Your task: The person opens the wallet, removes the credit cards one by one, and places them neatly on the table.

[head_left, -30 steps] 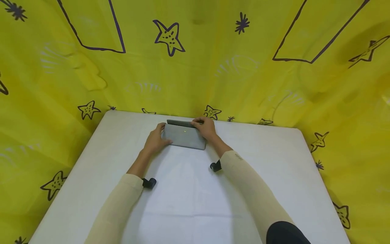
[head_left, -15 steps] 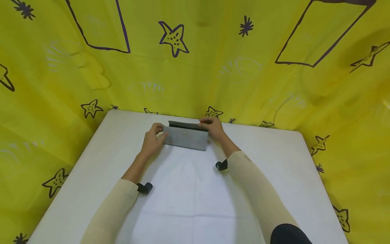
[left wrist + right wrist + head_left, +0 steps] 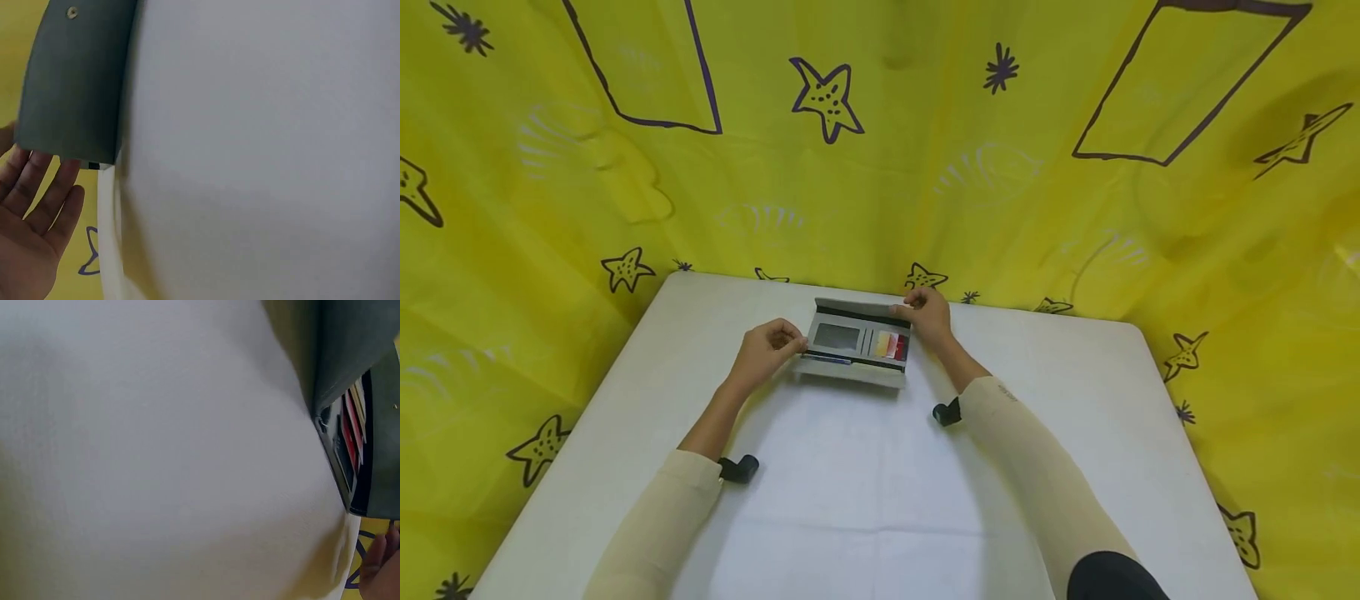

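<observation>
A long grey wallet (image 3: 838, 317) lies spread near the far edge of the white table, its back flap raised and its front flap folded down towards me. Inside it, several cards (image 3: 891, 344) in yellow, pink and red sit in slots at the right, beside a dark window pocket (image 3: 837, 336). My left hand (image 3: 763, 354) pinches the wallet's left edge; in the left wrist view its fingers reach behind the flap with a metal snap (image 3: 72, 12). At the right end, my right hand (image 3: 928, 317) pinches the raised back flap, though the right wrist view shows only part of that hand.
The white table (image 3: 880, 467) has rounded far corners. Yellow cloth (image 3: 880, 183) with drawn starfish hangs close behind it and at both sides. A small black camera (image 3: 741, 469) is strapped to the left wrist, another black camera (image 3: 947, 412) to the right.
The wallet's front panel has come down towards me, uncovering the cards and pockets. My left hand has moved slightly left and nearer; my right hand has shifted a little right along the back flap.
</observation>
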{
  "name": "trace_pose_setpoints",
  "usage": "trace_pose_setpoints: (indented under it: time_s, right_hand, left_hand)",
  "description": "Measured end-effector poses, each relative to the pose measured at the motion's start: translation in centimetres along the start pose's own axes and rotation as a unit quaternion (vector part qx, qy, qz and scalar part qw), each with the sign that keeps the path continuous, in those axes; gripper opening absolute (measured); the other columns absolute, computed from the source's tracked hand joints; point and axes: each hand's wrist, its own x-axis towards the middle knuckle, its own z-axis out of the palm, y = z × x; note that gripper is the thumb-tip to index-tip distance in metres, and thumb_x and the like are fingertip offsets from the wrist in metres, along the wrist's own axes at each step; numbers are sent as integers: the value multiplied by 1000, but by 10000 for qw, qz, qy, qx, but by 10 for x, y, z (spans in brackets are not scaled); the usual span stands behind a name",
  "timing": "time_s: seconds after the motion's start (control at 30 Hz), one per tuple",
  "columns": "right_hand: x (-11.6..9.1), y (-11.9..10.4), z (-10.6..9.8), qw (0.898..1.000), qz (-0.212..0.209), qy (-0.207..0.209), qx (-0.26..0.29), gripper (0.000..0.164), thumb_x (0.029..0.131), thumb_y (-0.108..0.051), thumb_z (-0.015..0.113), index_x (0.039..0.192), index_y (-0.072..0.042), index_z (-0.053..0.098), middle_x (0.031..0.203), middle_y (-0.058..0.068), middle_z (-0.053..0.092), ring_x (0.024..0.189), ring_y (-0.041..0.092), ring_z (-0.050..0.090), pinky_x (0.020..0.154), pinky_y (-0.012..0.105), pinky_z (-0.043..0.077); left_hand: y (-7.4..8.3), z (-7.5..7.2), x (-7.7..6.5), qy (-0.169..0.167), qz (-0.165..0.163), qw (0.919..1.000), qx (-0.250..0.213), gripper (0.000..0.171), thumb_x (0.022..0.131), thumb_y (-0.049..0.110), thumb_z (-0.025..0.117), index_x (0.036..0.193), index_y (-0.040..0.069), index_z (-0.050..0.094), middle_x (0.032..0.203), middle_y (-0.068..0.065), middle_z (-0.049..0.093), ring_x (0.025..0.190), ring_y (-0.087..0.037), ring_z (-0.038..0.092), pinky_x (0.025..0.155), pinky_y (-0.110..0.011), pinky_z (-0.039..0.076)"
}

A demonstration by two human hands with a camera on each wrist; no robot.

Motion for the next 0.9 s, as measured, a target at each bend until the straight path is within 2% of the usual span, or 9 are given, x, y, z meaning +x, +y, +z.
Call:
trace_pose_setpoints:
  time_s: [0.1,0.2,0.27,0.37,0.47,0.63,0.77,0.9]
  right_hand:
    - [-2,1,3,9984,-153,354,-409,30,89,-16,87,85,-4,60,83,5,52,79,19,46,69,30,38]
    - [-5,1,5,9970,-235,484,-553,27,92,-17,85,87,-5,62,82,5,52,79,19,47,69,31,39]
    - [-6,2,5,9975,-253,482,-442,22,93,-16,84,92,-3,66,87,7,55,83,20,50,72,31,42]
    - [-7,4,4,9980,-330,429,-317,19,94,-15,82,101,0,72,97,12,63,91,24,55,79,33,47]
    - [-9,7,2,9982,-413,220,-368,24,94,-15,82,111,1,74,110,15,68,101,29,61,89,38,52]
    - [-12,13,1,9937,-493,-398,-924,40,94,-23,82,126,-1,72,130,15,60,119,33,58,105,45,48]
    - [-15,15,0,9842,-651,-772,-1451,49,94,-32,81,131,-2,70,137,16,53,126,34,53,113,47,42]
    - [-18,19,0,9755,-726,-954,-1846,53,95,-39,79,134,-5,69,139,16,52,129,33,50,116,46,39]
  left_hand:
    - [-2,0,-3,-357,-34,9990,257,18,93,12,82,105,4,73,104,-10,76,105,-33,71,97,-47,55]
    - [-3,0,-3,-772,75,9954,555,37,88,13,86,120,2,71,123,-14,72,128,-38,61,113,-56,43]
    - [-3,0,-1,-1037,184,9917,743,50,86,13,89,130,1,68,134,-17,68,137,-41,53,118,-58,36]
    - [-7,-3,2,-1353,344,9857,944,63,84,16,91,138,-1,63,144,-20,62,143,-43,46,121,-59,31]
    - [-13,-4,5,-1619,504,9795,1084,70,85,17,90,143,-4,58,148,-23,57,144,-45,44,122,-58,29]
    - [-19,-3,8,-1873,564,9693,1490,74,87,19,87,147,-6,52,155,-29,47,148,-50,35,123,-61,25]
    - [-18,-1,7,-2011,486,9606,1855,75,88,23,85,150,-5,51,162,-29,38,152,-53,24,123,-66,19]
    - [-16,0,5,-2146,396,9536,2073,76,91,26,82,154,-2,48,166,-27,31,155,-51,16,124,-67,11]
